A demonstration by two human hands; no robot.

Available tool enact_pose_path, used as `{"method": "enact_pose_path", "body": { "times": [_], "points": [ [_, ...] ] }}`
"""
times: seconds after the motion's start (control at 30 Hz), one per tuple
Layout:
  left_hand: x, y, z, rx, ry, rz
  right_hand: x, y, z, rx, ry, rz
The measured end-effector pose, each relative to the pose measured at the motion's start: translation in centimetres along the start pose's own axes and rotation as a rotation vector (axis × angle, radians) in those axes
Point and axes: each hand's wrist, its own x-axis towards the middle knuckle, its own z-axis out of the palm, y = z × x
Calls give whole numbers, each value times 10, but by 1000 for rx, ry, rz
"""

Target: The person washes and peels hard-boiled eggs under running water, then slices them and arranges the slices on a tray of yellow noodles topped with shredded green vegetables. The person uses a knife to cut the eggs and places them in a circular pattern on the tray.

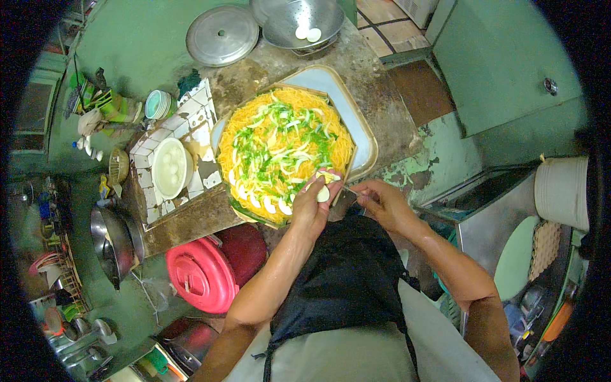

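Observation:
My left hand holds pieces of peeled boiled egg, with yellow yolk showing, over the near right edge of a large noodle platter. Just to its right, my right hand grips a thin, pale implement, possibly a small knife, whose tip reaches towards the egg. The yellow noodles are topped with chopped greens and pale sliced strips. Along the near left rim lie several egg wedges. Leaf lining shows at the platter's edge, and a pale blue tray sits beneath it.
Left of the platter, a white bowl of whole peeled eggs sits in a tiled basin. Behind are a metal lid and a colander holding eggs. A red lidded bin stands below the counter edge.

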Motion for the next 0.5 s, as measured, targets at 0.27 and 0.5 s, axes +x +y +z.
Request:
{"method": "enact_pose_path", "body": {
  "times": [0.27, 0.5],
  "points": [
    [21, -7, 10, -46, 57, 29, 57, -5, -34, 240, -188, 493],
    [23, -8, 21, -125, 18, 8, 38, -4, -45, -28, -170, 10]
  ]
}}
